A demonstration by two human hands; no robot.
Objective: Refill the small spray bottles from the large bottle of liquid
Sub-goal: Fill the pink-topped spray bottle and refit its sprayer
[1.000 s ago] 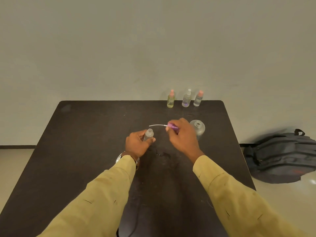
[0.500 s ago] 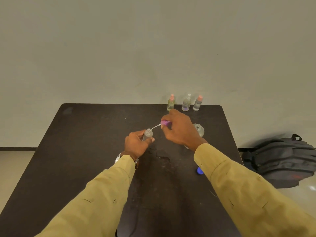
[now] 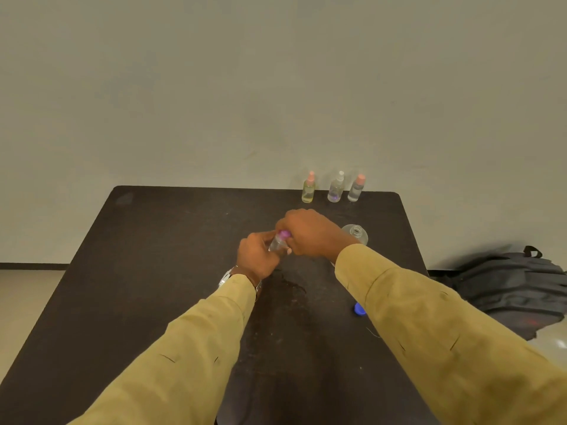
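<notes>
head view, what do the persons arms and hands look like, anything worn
Both arms wear long mustard-yellow sleeves, loose and creased: the left sleeve and the right sleeve end at the wrists. A silver metal watch sits on the left wrist. The left hand and right hand are bare, no gloves.

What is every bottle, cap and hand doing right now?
Small spray bottle: tilted, gripped by left hand.
Purple spray top: at its neck, pinched by right hand.
Large bottle: upright, uncapped.
Blue cap: loose on the table.
Yellow bottle: upright, capped.
White-topped bottle: upright, capped.
Rightmost back bottle: upright, capped.
</notes>
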